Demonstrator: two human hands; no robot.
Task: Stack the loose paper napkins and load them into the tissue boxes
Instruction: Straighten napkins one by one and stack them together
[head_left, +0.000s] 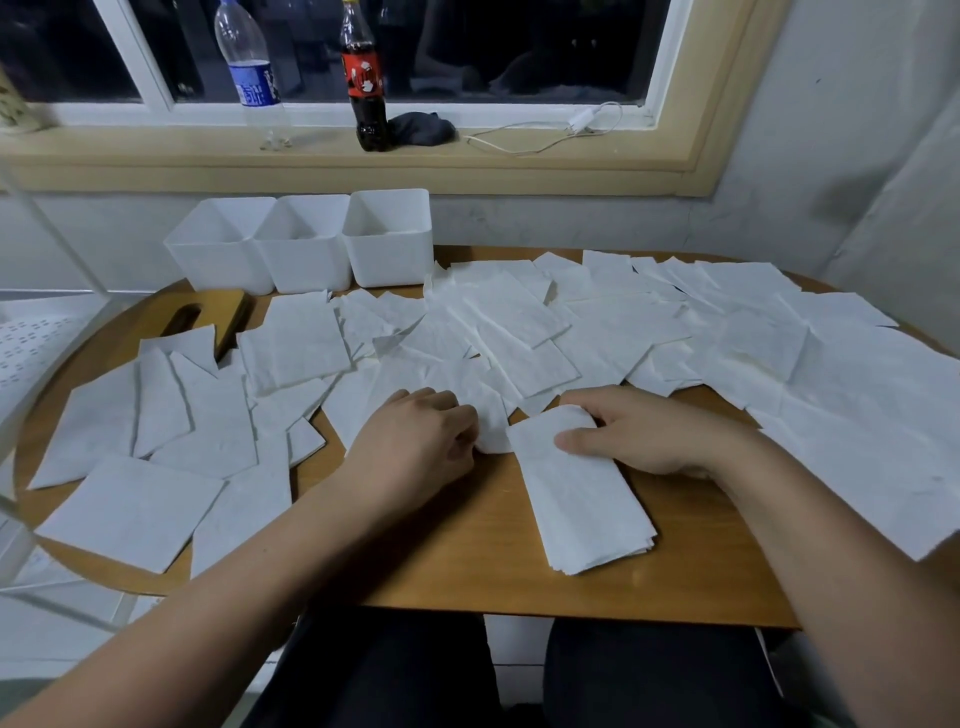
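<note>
Head view: one stack (582, 499) of napkins lies on the table (467, 566). The right hand (639, 431) grips its far end, thumb on top and fingers curled round. Just left of the stack, the left hand (415, 441) pinches one crumpled napkin (491, 423) with curled fingers. Beyond the stack and on both sides, loose napkins (519, 322) overlap, too many to count. Far beyond-left of the stack, three white boxes (306, 265) stand open in a touching row. One slotted wooden lid (208, 312) lies before them, partly under napkins. On the sill (156, 156) beyond are one water bottle (252, 73), one cola bottle (366, 78), one dark cloth (421, 127) and one white cable (545, 136).
</note>
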